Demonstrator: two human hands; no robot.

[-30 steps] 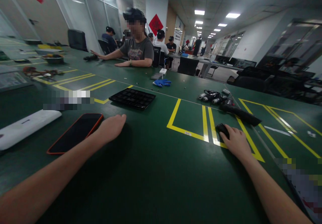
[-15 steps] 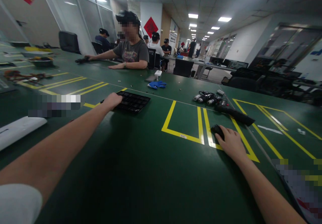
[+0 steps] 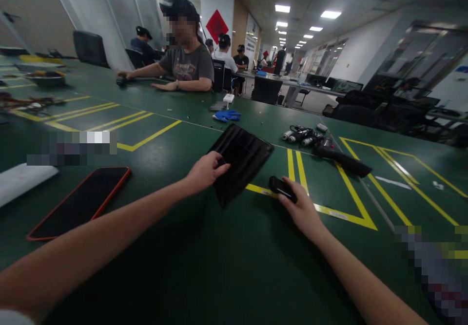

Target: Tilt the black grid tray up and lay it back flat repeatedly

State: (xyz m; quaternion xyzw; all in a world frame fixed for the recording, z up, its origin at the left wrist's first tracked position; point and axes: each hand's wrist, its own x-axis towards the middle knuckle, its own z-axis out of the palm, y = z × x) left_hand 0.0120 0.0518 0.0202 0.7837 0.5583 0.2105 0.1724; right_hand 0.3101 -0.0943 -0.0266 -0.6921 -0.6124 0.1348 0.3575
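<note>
My left hand (image 3: 205, 171) grips the near corner of a black gridded tray (image 3: 243, 159) and holds it tilted above the green table (image 3: 204, 261). My right hand (image 3: 300, 209) is closed on a small black device (image 3: 281, 187) just right of the tray, over a yellow tape line. Tray and device almost touch.
A phone in a red case (image 3: 78, 202) lies at left beside a white object (image 3: 22, 180). Small metal cylinders (image 3: 302, 136), a long black tool (image 3: 341, 159) and blue gloves (image 3: 226, 115) lie farther off. A person (image 3: 183, 57) sits across the table; others sit behind.
My left hand reached out to the black tray, took hold of it and pulled it closer, tilted. My right hand lifted the small black device and moved it left toward the tray.
</note>
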